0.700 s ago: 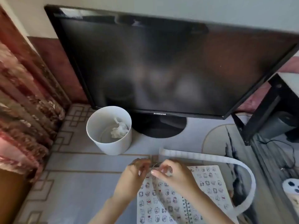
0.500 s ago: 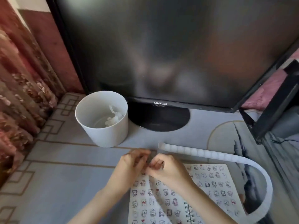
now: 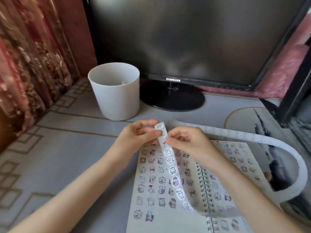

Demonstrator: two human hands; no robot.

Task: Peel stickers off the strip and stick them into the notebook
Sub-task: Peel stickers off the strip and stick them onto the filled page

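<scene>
A spiral notebook (image 3: 170, 221) lies open on the table, both pages dotted with small cartoon stickers. Above its left page I hold a white sticker strip (image 3: 171, 165) carrying round cartoon stickers. My left hand (image 3: 138, 137) pinches the strip's top end from the left. My right hand (image 3: 186, 142) pinches the same end from the right, fingertips on a sticker. The strip runs down over the page, passes under my right forearm, and its bare backing (image 3: 252, 137) loops round to the right and back toward my hands.
A white round bin (image 3: 116, 98) stands behind my hands at the left. A black monitor (image 3: 185, 39) on a round base (image 3: 173, 100) fills the back. A patterned curtain (image 3: 25, 56) hangs at the left, and a black frame (image 3: 296, 91) stands at the right.
The view has dropped and closed in. My hands have lifted the strip's end, and its printed stickers now face me over the left page.
</scene>
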